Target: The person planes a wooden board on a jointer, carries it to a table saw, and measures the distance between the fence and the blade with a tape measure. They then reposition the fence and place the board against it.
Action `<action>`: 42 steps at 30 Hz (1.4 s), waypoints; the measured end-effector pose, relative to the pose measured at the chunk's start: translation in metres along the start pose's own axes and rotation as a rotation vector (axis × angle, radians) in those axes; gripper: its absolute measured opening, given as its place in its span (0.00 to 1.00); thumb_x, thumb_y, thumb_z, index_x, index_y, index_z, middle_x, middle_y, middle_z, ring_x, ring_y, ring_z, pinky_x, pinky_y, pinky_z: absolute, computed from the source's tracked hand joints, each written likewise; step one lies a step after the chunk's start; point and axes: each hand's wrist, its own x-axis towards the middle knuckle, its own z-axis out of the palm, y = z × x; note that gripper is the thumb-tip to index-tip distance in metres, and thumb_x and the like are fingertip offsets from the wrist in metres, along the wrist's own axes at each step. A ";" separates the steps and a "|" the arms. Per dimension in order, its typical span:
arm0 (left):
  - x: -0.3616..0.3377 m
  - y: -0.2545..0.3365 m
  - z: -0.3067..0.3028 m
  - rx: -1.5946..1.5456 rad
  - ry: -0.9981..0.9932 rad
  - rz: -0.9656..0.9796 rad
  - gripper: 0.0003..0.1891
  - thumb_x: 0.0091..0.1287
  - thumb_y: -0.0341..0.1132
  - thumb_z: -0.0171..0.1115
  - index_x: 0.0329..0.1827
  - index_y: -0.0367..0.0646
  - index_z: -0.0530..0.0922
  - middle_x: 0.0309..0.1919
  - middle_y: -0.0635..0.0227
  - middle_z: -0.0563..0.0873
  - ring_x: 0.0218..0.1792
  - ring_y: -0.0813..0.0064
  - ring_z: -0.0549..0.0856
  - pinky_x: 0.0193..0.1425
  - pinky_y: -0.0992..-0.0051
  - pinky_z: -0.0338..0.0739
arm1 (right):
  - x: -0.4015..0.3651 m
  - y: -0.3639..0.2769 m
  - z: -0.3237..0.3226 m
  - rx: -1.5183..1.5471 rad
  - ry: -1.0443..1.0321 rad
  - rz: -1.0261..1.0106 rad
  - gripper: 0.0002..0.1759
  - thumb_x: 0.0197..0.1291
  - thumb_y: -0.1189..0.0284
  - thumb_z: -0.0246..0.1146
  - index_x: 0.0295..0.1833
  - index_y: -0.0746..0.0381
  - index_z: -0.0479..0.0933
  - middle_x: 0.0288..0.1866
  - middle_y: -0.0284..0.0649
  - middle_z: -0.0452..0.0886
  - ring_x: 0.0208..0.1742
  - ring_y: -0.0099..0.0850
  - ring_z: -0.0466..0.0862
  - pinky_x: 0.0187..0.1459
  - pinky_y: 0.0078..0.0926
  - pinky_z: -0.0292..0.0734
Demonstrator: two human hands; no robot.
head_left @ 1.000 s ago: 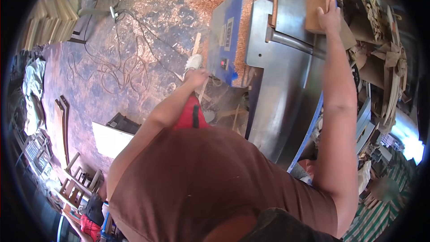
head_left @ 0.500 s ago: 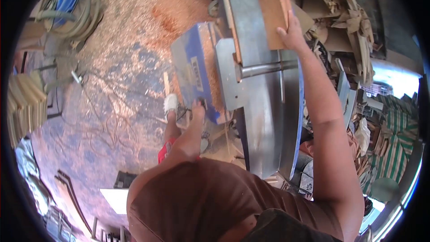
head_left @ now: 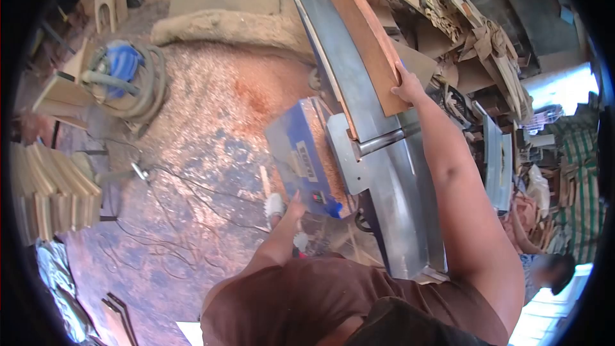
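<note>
My right hand point(head_left: 407, 87) grips the near end of a long reddish-brown wooden board point(head_left: 359, 38), thumb on the near side and fingers at its outer edge. The board lies along the metal bed of a jointer point(head_left: 336, 57), its end just short of the cylindrical cutterhead point(head_left: 378, 143). My left hand point(head_left: 295, 205) is low beside the machine's blue and grey base point(head_left: 298, 154), near a small switch with green and red buttons point(head_left: 318, 197). Its fingers look extended, holding nothing, with a small gap to the switch.
Wood shavings point(head_left: 211, 90) cover the floor, with loose cables point(head_left: 166, 243) across it. A blue machine with a coiled hose point(head_left: 125, 83) stands at left, above stacked wooden pieces point(head_left: 57, 192). Offcuts point(head_left: 474, 32) pile up at right. Another person point(head_left: 532, 269) is at lower right.
The view has shifted, so the machine appears lower and further right. My left hand has drawn slightly away from the switch. My right hand stays on the board; another person now shows at lower right.
</note>
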 end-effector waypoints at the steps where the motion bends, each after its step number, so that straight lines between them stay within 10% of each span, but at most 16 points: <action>1: -0.018 0.032 -0.027 0.287 0.022 0.001 0.34 0.61 0.20 0.46 0.75 0.35 0.57 0.75 0.49 0.57 0.77 0.60 0.55 0.75 0.71 0.55 | -0.004 -0.009 -0.009 0.035 0.027 -0.006 0.53 0.46 0.67 0.73 0.77 0.43 0.53 0.64 0.56 0.71 0.63 0.53 0.74 0.62 0.42 0.73; 5: -0.106 0.115 -0.217 1.513 0.089 0.111 0.29 0.63 0.29 0.53 0.70 0.32 0.64 0.68 0.47 0.69 0.70 0.55 0.68 0.76 0.65 0.57 | -0.016 -0.049 -0.016 0.091 0.011 -0.039 0.53 0.43 0.64 0.76 0.76 0.48 0.56 0.59 0.55 0.76 0.62 0.51 0.76 0.63 0.42 0.72; 6: -0.171 0.176 -0.205 0.863 0.363 -0.050 0.29 0.63 0.29 0.55 0.69 0.32 0.64 0.65 0.49 0.73 0.65 0.55 0.73 0.73 0.65 0.62 | -0.015 -0.060 -0.015 0.105 0.000 -0.055 0.53 0.43 0.64 0.76 0.76 0.47 0.57 0.59 0.53 0.77 0.61 0.50 0.77 0.63 0.42 0.72; 8: -0.238 0.229 -0.248 0.688 0.601 -0.005 0.32 0.62 0.28 0.56 0.71 0.33 0.60 0.64 0.47 0.74 0.63 0.58 0.75 0.67 0.67 0.68 | -0.032 -0.098 -0.025 0.100 0.012 -0.056 0.49 0.44 0.64 0.75 0.73 0.49 0.61 0.58 0.50 0.79 0.59 0.48 0.79 0.60 0.41 0.75; 10: -0.274 0.243 -0.358 0.313 0.911 0.159 0.35 0.58 0.26 0.52 0.74 0.45 0.60 0.44 0.56 0.83 0.40 0.64 0.82 0.41 0.68 0.77 | -0.044 -0.136 -0.032 0.099 -0.014 -0.035 0.41 0.46 0.64 0.74 0.67 0.54 0.66 0.57 0.51 0.80 0.57 0.49 0.80 0.57 0.41 0.78; 13: -0.318 0.298 -0.313 0.501 0.920 -0.126 0.33 0.61 0.28 0.56 0.71 0.35 0.61 0.61 0.43 0.75 0.60 0.56 0.77 0.64 0.65 0.70 | -0.057 -0.190 -0.035 0.299 -0.039 0.143 0.36 0.47 0.70 0.73 0.64 0.57 0.69 0.58 0.57 0.76 0.62 0.48 0.76 0.58 0.36 0.77; 19: -0.176 0.395 -0.422 0.853 0.602 -0.115 0.31 0.60 0.32 0.57 0.69 0.34 0.66 0.62 0.49 0.77 0.62 0.55 0.76 0.68 0.66 0.65 | -0.053 -0.259 0.021 0.360 0.101 0.183 0.41 0.46 0.65 0.74 0.68 0.50 0.64 0.56 0.55 0.78 0.59 0.50 0.79 0.58 0.43 0.77; 20: -0.138 0.418 -0.415 0.885 0.570 -0.072 0.30 0.60 0.33 0.57 0.68 0.34 0.67 0.61 0.48 0.78 0.62 0.55 0.76 0.68 0.66 0.65 | -0.057 -0.272 0.014 0.365 0.119 0.208 0.41 0.46 0.65 0.74 0.68 0.50 0.64 0.56 0.55 0.78 0.59 0.50 0.79 0.58 0.43 0.77; 22: -0.075 0.466 -0.414 0.996 0.485 0.102 0.31 0.63 0.30 0.53 0.73 0.47 0.63 0.27 0.69 0.77 0.23 0.79 0.72 0.24 0.74 0.68 | -0.072 -0.295 0.005 0.390 0.136 0.408 0.48 0.47 0.66 0.73 0.74 0.46 0.56 0.61 0.56 0.74 0.62 0.51 0.76 0.61 0.43 0.74; 24: -0.022 0.518 -0.399 1.061 0.274 0.173 0.30 0.65 0.32 0.54 0.73 0.46 0.63 0.28 0.69 0.77 0.23 0.80 0.71 0.24 0.74 0.68 | -0.073 -0.301 0.004 0.415 0.095 0.423 0.50 0.48 0.65 0.72 0.75 0.44 0.53 0.62 0.56 0.72 0.62 0.52 0.76 0.61 0.44 0.74; 26: -0.025 0.580 -0.332 1.015 0.168 0.122 0.27 0.66 0.39 0.55 0.68 0.40 0.69 0.54 0.51 0.82 0.54 0.62 0.81 0.58 0.66 0.74 | -0.079 -0.307 0.011 0.438 0.053 0.439 0.52 0.48 0.65 0.71 0.77 0.42 0.49 0.64 0.57 0.70 0.62 0.52 0.76 0.61 0.45 0.73; 35: -0.033 0.607 -0.205 0.813 -0.218 -0.083 0.26 0.69 0.43 0.55 0.69 0.46 0.69 0.55 0.61 0.81 0.55 0.66 0.80 0.56 0.67 0.74 | -0.215 -0.356 0.068 0.366 0.238 0.300 0.52 0.48 0.64 0.68 0.77 0.41 0.48 0.61 0.59 0.70 0.55 0.57 0.78 0.55 0.48 0.76; 42: -0.053 0.549 -0.094 0.375 -0.590 -0.425 0.43 0.70 0.68 0.37 0.72 0.36 0.60 0.69 0.52 0.68 0.68 0.59 0.70 0.69 0.59 0.66 | -0.431 -0.433 0.059 0.559 -0.024 0.574 0.48 0.51 0.68 0.65 0.77 0.40 0.51 0.55 0.56 0.70 0.49 0.55 0.79 0.50 0.47 0.77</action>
